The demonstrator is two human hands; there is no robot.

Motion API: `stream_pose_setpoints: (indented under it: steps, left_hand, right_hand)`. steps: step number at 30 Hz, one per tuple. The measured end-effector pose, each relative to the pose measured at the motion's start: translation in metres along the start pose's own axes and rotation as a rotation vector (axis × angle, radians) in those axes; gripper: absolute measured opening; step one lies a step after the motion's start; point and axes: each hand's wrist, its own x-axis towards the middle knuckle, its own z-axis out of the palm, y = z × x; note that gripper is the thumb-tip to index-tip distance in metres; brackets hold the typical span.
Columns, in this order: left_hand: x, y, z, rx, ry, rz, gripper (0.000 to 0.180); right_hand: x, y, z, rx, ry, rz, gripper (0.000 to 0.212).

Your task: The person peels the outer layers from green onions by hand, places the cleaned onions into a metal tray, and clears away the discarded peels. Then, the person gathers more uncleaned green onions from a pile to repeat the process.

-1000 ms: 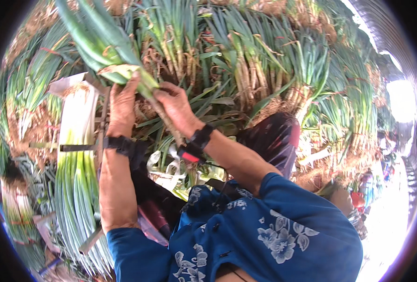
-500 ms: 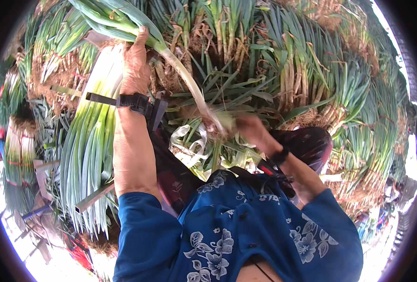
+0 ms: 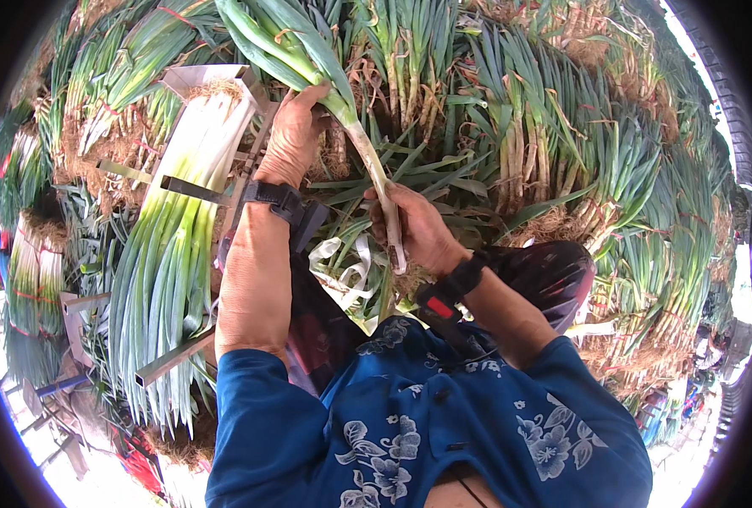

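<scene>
1. Our left hand [image 3: 295, 135] is closed around the bunching onion [image 3: 366, 152] where its green leaves [image 3: 287, 42] meet the pale shank [image 3: 378, 173]; our right hand [image 3: 423, 224] curls around the lower shank, its fingers partly hidden.
2. The onion slants between both hands, leaves pointing away from us, root end [image 3: 400, 262] toward us, to the right of the white-shanked onion bundle [image 3: 194, 178] lying in the metal rack [image 3: 177, 360].
3. We judge it light, its shank firm but bendable and perhaps slippery, its leaves soft and easily creased.
4. We would hold it at the sturdy leaf base, steadying the shank gently lest it snap.
</scene>
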Motion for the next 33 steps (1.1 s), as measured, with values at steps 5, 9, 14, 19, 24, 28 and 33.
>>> stream_pose_setpoints:
  steps: [5, 9, 14, 19, 24, 28, 33]
  left_hand:
    - [-0.004, -0.011, 0.015, 0.079, -0.117, -0.067, 0.03]
    - [-0.013, -0.015, 0.028, 0.206, -0.189, -0.1, 0.028]
    - [-0.015, -0.025, 0.036, 0.732, -0.118, -0.205, 0.021]
    - [-0.039, -0.021, 0.037, 1.099, -0.281, 0.435, 0.014]
    - [-0.112, 0.036, 0.071, 0.658, -0.519, 0.202, 0.008]
    - [-0.136, 0.098, 0.056, 0.527, -0.513, 0.072, 0.015]
    - [-0.093, 0.052, 0.03, 0.96, -0.366, -0.019, 0.038]
  right_hand:
    - [-0.009, 0.009, 0.004, 0.042, 0.224, -0.137, 0.029]
    - [-0.009, 0.014, 0.001, 0.078, 0.219, -0.184, 0.029]
    - [-0.011, 0.011, -0.002, 0.15, 0.198, -0.184, 0.029]
    - [-0.01, 0.005, -0.004, 0.519, -0.02, 0.046, 0.035]
    - [0.007, -0.001, -0.054, 0.405, 0.144, 0.057, 0.031]
    - [0.003, 0.016, -0.087, 0.326, 0.269, -0.027, 0.029]
    - [-0.025, 0.017, -0.039, 0.343, 0.128, 0.003, 0.039]
